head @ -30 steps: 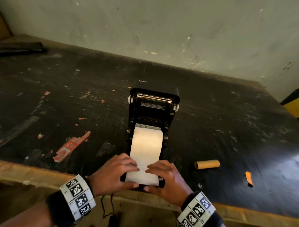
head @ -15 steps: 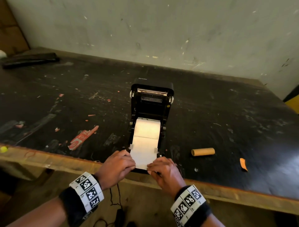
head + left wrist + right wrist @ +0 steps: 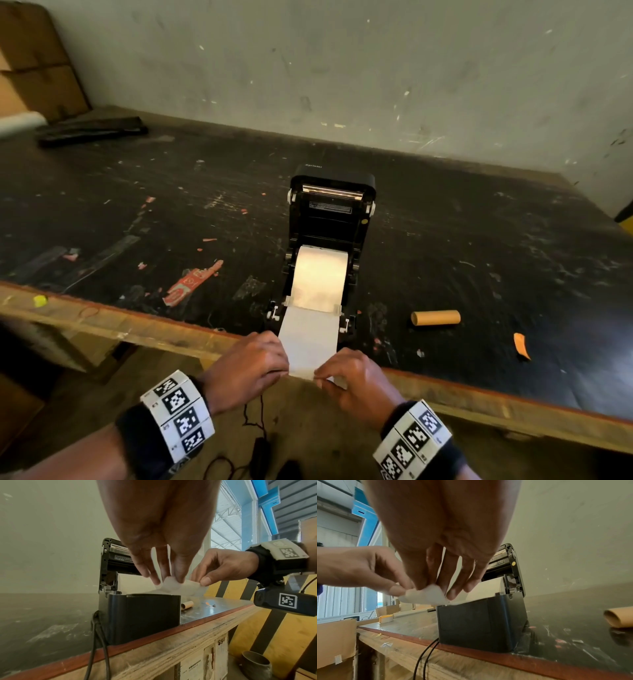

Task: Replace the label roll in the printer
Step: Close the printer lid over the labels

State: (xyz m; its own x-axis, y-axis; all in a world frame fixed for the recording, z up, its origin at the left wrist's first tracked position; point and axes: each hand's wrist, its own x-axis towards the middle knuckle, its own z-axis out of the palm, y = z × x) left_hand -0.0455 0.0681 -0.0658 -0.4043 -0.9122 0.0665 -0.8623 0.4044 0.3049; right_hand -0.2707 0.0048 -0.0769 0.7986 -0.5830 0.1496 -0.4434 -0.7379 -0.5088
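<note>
A black label printer (image 3: pixel 330 219) (image 3: pixel 140 616) (image 3: pixel 481 623) stands with its lid raised at the table's near edge. A white label roll (image 3: pixel 320 277) (image 3: pixel 488 588) sits in its bay, and a strip of its paper (image 3: pixel 308 337) (image 3: pixel 178 588) (image 3: pixel 426 595) runs out over the front. My left hand (image 3: pixel 253 370) (image 3: pixel 163 577) (image 3: pixel 368 572) pinches the strip's left corner. My right hand (image 3: pixel 352 380) (image 3: pixel 440 588) (image 3: pixel 221 566) pinches the right corner. Both hold the strip's end just past the table edge.
An empty brown cardboard core (image 3: pixel 435 317) (image 3: pixel 187 605) (image 3: pixel 619 616) lies right of the printer, an orange scrap (image 3: pixel 521 346) beyond it. A red torn label (image 3: pixel 191 284) lies to the left. Black cables (image 3: pixel 96 649) (image 3: pixel 426 658) hang from the printer's front. Cardboard boxes (image 3: pixel 30 58) stand far left.
Both hands have drawn the paper strip out of the printer toward me, from over its front to past the table edge. The head view has pulled back.
</note>
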